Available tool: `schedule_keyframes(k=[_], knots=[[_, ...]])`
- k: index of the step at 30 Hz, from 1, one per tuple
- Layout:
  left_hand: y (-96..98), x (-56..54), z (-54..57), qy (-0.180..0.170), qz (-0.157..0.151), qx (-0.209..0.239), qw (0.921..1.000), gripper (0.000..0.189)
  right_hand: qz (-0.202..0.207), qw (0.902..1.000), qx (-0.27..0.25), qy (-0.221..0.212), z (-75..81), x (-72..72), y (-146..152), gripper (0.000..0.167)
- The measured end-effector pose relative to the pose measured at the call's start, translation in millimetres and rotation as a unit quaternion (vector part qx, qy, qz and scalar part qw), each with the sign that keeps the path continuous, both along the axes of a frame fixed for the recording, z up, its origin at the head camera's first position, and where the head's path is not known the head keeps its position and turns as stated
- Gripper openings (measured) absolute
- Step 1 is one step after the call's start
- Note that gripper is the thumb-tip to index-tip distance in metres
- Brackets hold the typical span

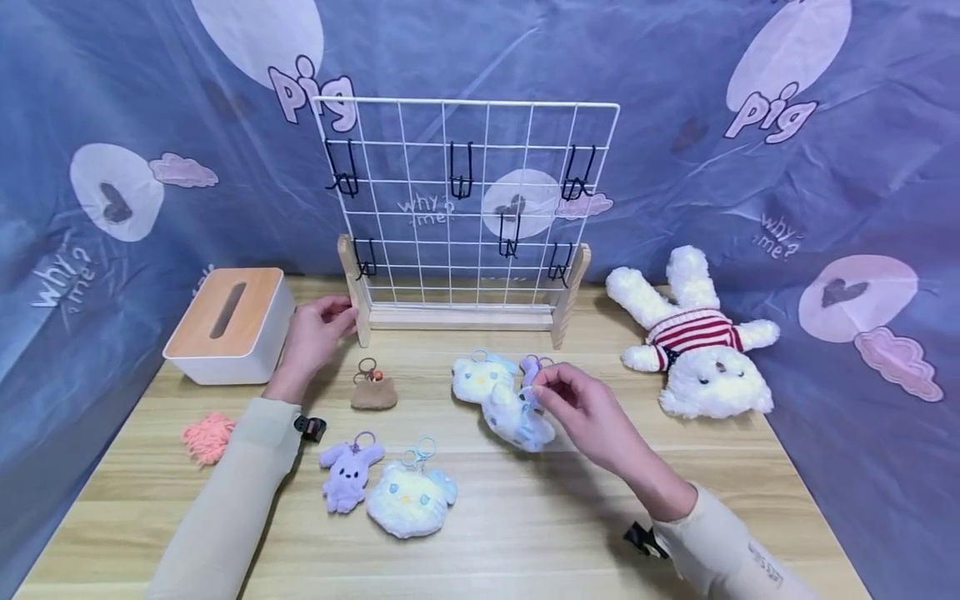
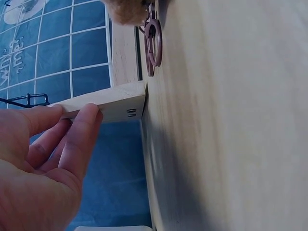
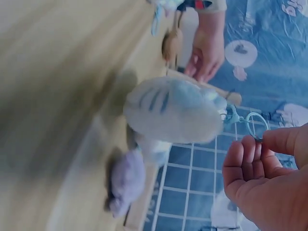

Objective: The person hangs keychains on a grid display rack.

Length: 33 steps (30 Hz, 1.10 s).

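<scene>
Backdrop: Blue-grey cloth (image 1: 420,50) printed with "pig" and "why me?" is hanging around a pale wood-grain table (image 1: 540,542).
Rack: A white wire grid (image 1: 467,102) is standing at the back, carrying six black metal hooks; a pale wooden upright (image 1: 362,308) is supporting its left end.
Left hand: This hand (image 1: 315,337) is gripping the edge of that upright between thumb and fingertips.
Right hand: This hand (image 1: 592,417) is pinching a light-blue key ring (image 3: 247,126) between thumb and fingers.
Held charm: A fluffy white cat-face plush with a light-blue bow (image 1: 513,419) is hanging from that ring, in front of the rack.
Behind the charm: A similar white plush (image 1: 480,377) and a lavender plush (image 1: 529,367), partly hidden, are lying side by side.
Front of table: A long-eared lavender plush (image 1: 347,479) is lying just beside another white cat-face plush (image 1: 408,500).
Left side: A small brown pouch-shaped charm (image 1: 373,394) is lying near the upright; a coral fluffy piece (image 1: 206,438) is resting by the left sleeve, below a white box with a slotted wooden lid (image 1: 243,325).
Right side: A shaggy white doll in a red-striped sweater (image 1: 693,337) is lying with its head toward the viewer.
</scene>
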<state>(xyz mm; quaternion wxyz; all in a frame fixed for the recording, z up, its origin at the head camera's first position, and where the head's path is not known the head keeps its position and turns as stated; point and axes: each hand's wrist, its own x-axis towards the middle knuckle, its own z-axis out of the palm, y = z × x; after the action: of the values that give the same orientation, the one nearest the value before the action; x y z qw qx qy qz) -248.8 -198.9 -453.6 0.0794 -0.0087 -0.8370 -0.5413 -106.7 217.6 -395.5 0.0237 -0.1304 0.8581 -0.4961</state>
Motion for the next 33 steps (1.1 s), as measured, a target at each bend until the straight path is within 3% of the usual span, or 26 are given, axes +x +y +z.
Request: schedule_keyframes(k=[7,18,33], knots=[[-0.5,0.7,0.5,0.004,-0.001,-0.002,1.0000,0.033,-0.020,0.9994,-0.018,0.021,16.9,-16.6,15,0.012],[-0.9,-0.4,-0.5,0.006,-0.004,0.011,0.9999,0.033,-0.061,0.9970,-0.045,0.016,36.7,-47.7,38,0.021],[-1.7,0.1,-1.8,0.009,0.001,0.004,1.0000,0.032,-0.086,0.9920,-0.091,0.016,36.3,-90.7,52,0.024]])
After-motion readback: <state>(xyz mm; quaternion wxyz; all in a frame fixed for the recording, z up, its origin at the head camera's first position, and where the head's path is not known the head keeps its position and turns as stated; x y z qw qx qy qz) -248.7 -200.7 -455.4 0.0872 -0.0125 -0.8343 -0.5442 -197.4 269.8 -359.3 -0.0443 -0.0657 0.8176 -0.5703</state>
